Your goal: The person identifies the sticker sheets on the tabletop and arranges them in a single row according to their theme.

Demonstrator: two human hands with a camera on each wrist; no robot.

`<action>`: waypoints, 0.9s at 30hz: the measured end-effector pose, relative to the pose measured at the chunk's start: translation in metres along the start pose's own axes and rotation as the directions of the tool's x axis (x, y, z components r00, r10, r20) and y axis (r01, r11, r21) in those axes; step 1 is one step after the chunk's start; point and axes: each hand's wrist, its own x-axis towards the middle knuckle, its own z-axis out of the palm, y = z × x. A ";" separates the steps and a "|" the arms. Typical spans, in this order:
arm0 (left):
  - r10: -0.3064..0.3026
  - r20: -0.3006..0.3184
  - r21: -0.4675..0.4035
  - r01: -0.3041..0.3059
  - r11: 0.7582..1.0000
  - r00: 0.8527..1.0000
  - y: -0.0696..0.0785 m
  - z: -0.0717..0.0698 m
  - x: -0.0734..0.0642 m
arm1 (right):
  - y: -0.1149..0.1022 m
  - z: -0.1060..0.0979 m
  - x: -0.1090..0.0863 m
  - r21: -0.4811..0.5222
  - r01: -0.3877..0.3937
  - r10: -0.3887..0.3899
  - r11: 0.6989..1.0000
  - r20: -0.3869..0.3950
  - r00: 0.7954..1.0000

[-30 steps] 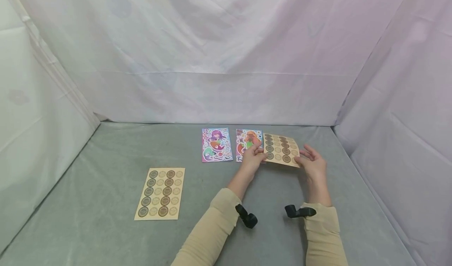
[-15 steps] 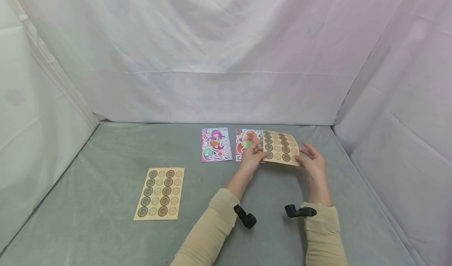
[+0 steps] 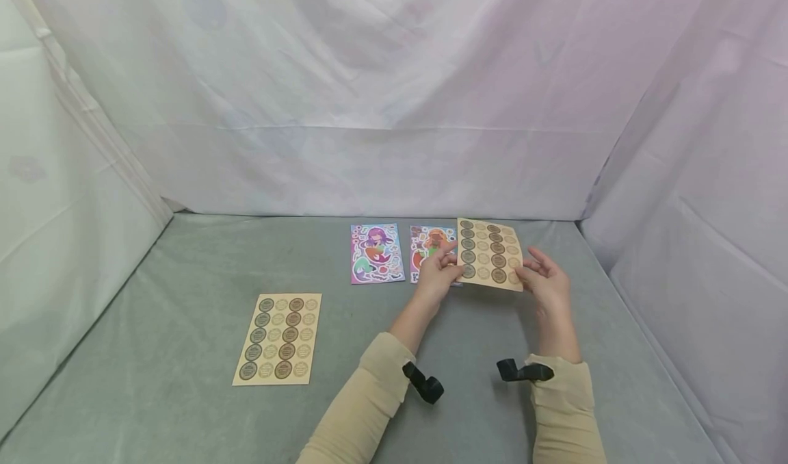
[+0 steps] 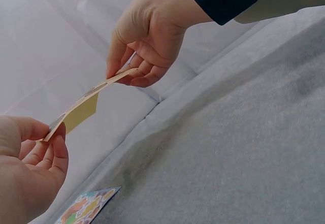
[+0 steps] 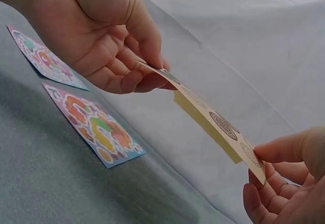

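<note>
A tan sticker sheet with rows of round seals is held up off the table between both hands. My left hand pinches its near left corner, thumb on top and fingers beneath. At the near right corner my right hand pinches it the same way. In the right wrist view the sheet bends slightly and its yellowish underside shows. Just left of it, a mermaid sticker sheet with orange hair lies on the table, partly covered by my left hand.
Left of that lies a purple-haired mermaid sticker sheet. A second tan seal sheet lies flat at the front left. The grey table is bordered by white cloth walls at the back and sides.
The held sheet's far edge has risen and the sheet has tilted up more toward the head camera. Both hands keep their pinch and have barely moved.
</note>
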 end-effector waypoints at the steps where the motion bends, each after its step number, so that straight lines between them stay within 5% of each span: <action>1: 0.004 0.003 -0.001 -0.004 1.000 1.000 0.000 0.000 0.000 | 0.004 0.000 0.004 0.006 -0.001 0.001 1.000 -0.004 1.000; 27: 0.079 0.035 -0.038 -0.078 0.996 0.996 0.017 -0.016 -0.019 | 0.007 0.002 0.005 -0.018 0.115 -0.113 0.993 0.089 0.990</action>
